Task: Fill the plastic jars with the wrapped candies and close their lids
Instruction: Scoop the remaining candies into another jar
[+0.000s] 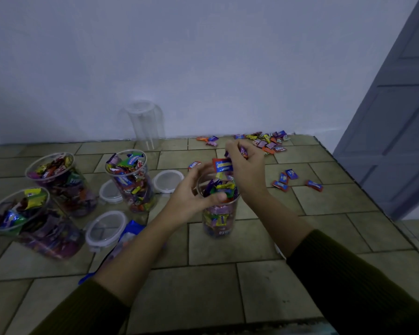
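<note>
A tiled bench (252, 243) carries the open jar (219, 221) near its centre, nearly filled with wrapped candies (218, 189). The rim is gripped by the left hand (194, 189), fingers (197, 172) curled. Above the jar, several candies are clutched in the right hand (248, 165), fingers closed. Wrapper print is blurred and cannot be read.
</note>
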